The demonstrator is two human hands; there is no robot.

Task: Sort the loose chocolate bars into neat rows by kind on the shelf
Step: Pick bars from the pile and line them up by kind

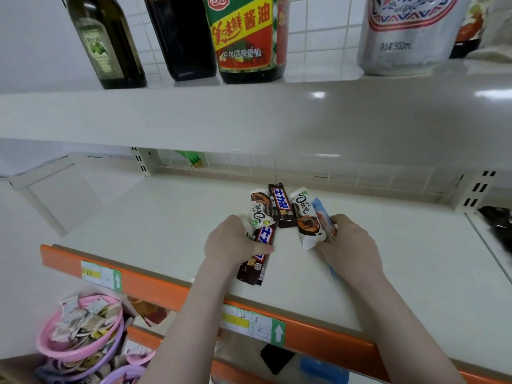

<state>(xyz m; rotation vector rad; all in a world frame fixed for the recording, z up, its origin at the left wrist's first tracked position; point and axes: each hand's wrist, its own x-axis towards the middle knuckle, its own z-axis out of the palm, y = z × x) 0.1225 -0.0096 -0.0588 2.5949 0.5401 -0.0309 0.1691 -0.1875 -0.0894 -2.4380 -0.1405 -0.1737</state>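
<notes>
Chocolate bars (279, 217) on the shelf (166, 217), clutched between both hands (291, 245).

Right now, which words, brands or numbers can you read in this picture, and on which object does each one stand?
"Dove": white chocolate bar by the left hand.
"Dove": second white bar by the right hand.
"士力架": dark bar.
"酱油": soy sauce bottle.
"500ml": silver pouch.
Price tags and olive oil bottle: too blurred.

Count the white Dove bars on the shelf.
2. One Dove bar lies by the left hand; the other Dove bar is at the right hand. More may be hidden under the hands.
</notes>
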